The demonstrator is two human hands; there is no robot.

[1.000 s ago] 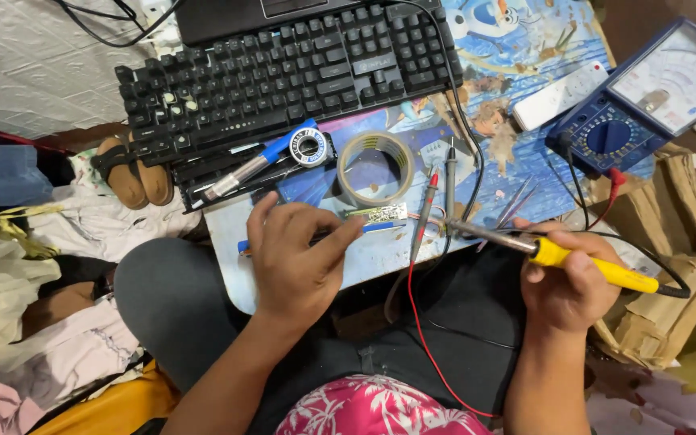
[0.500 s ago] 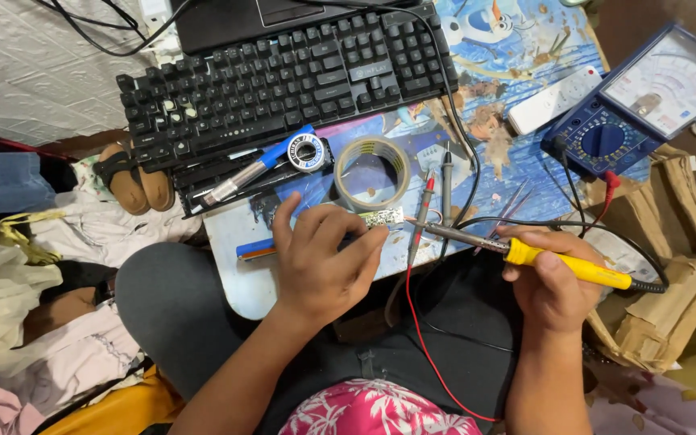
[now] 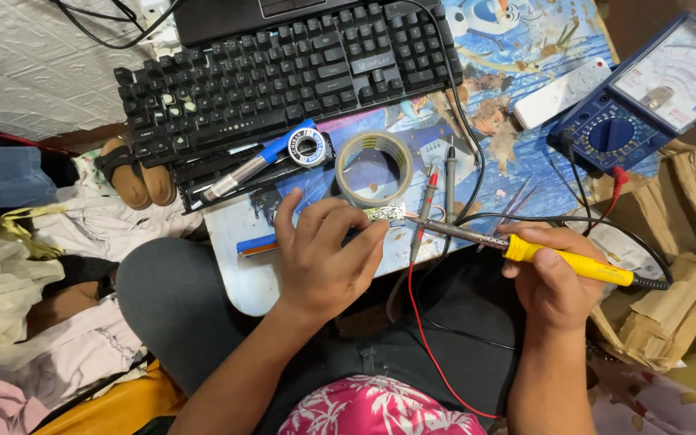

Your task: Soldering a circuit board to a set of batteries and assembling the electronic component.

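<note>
Head view: a yellow-handled soldering iron (image 3: 561, 259) is gripped in the right hand (image 3: 553, 282), its tip brought leftward since a second ago, now just beside the small circuit board (image 3: 383, 213) pinned by the left hand (image 3: 324, 254). Beyond, a tape roll (image 3: 375, 167) and keyboard (image 3: 283, 72) are seen.

black keyboard (image 3: 283, 72), tape roll (image 3: 375, 167), blue multimeter (image 3: 646, 97)
</note>
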